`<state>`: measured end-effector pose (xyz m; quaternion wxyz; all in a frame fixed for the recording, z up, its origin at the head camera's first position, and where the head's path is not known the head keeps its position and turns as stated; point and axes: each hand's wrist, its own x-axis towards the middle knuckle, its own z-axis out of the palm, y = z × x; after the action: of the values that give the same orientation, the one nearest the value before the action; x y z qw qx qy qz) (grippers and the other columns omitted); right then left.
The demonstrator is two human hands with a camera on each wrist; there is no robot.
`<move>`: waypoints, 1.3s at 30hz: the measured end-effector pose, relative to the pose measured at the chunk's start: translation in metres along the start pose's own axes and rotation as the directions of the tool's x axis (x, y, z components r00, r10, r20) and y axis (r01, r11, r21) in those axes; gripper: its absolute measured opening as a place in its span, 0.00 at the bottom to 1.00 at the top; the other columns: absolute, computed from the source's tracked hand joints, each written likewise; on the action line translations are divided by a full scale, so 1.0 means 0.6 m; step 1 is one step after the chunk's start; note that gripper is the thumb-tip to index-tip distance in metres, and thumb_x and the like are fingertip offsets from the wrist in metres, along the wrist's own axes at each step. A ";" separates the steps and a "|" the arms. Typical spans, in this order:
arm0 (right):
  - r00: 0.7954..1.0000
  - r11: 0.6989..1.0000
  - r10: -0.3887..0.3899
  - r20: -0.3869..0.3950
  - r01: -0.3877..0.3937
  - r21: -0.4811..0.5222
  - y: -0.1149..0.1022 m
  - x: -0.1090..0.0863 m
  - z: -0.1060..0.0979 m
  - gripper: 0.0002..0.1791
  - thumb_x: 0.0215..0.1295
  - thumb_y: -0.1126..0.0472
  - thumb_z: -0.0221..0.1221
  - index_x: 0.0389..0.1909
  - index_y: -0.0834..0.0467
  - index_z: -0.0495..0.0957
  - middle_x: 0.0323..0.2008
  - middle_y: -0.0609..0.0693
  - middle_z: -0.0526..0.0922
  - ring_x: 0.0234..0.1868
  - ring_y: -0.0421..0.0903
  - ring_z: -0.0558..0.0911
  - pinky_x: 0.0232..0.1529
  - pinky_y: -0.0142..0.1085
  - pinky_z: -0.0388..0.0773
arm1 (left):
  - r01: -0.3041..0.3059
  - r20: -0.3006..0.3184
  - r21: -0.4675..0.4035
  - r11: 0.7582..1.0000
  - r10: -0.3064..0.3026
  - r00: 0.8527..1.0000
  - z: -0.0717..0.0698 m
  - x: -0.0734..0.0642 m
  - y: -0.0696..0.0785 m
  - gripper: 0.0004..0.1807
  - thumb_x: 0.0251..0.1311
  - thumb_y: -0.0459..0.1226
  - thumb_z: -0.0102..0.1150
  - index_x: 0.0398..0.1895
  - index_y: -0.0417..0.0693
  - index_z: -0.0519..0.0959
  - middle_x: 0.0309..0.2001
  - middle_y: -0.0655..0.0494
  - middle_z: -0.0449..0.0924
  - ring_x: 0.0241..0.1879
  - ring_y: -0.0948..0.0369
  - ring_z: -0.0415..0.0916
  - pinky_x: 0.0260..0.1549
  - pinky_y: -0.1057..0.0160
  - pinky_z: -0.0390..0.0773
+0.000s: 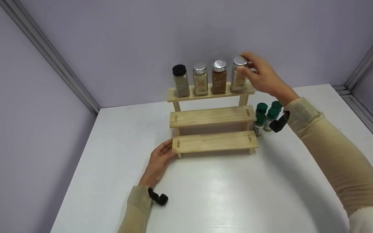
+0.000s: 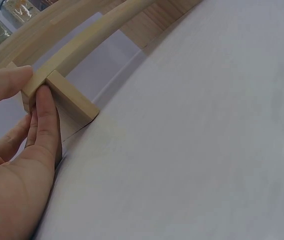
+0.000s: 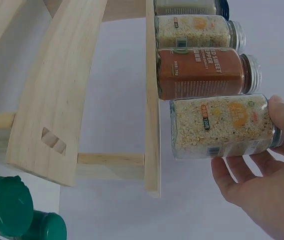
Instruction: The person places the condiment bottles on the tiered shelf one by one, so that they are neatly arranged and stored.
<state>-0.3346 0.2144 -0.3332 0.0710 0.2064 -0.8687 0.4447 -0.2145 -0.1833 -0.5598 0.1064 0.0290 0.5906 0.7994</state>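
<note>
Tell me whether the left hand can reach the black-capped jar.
Probably yes, once the left hand leaves the bottom shelf: the black-capped jar stands leftmost on the top shelf, its left side free.

Rack (image 1: 210, 117) smooth matt wood; spice jar (image 3: 221, 127) glossy glass, lid (image 1: 240, 60) shiny metal; green caps (image 1: 262, 107) plastic.

White table (image 1: 193, 197), pale purple wall (image 1: 118, 48)

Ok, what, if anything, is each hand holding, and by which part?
The right hand holds the rightmost silver-lidded jar by its lid end; the left hand pinches the left end of the rack's lowest step.
</note>
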 end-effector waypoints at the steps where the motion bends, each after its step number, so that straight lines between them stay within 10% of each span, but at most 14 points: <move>1: 1.000 1.000 -0.001 0.000 0.001 0.004 0.000 0.001 0.002 0.26 0.86 0.52 0.53 0.77 0.57 0.66 0.67 0.60 0.75 0.72 0.61 0.74 0.68 0.59 0.75 | 0.000 0.000 0.004 1.000 0.000 1.000 0.000 0.000 0.000 0.34 0.75 0.30 0.61 0.80 0.35 0.63 0.75 0.38 0.67 0.70 0.55 0.73 0.68 0.61 0.78; 24: 0.994 0.992 0.102 0.050 -0.105 0.066 -0.012 -0.017 -0.005 0.39 0.84 0.47 0.55 0.85 0.57 0.54 0.81 0.61 0.61 0.81 0.63 0.64 0.79 0.61 0.64 | -0.005 0.002 0.019 1.000 0.005 1.000 -0.001 0.004 -0.002 0.34 0.74 0.29 0.62 0.80 0.35 0.63 0.76 0.37 0.67 0.70 0.55 0.72 0.68 0.60 0.78; 39: 0.996 0.997 0.072 -0.056 -0.071 0.020 0.001 -0.101 -0.038 0.31 0.84 0.52 0.57 0.79 0.60 0.64 0.76 0.60 0.71 0.77 0.61 0.70 0.79 0.62 0.65 | 0.008 0.010 0.018 1.000 -0.008 1.000 0.000 0.006 0.000 0.34 0.75 0.30 0.62 0.80 0.36 0.63 0.76 0.38 0.67 0.71 0.54 0.71 0.68 0.61 0.78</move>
<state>-0.2812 0.2510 -0.3386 0.0780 0.1629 -0.8692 0.4603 -0.2180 -0.1828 -0.5604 0.1121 0.0315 0.5973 0.7936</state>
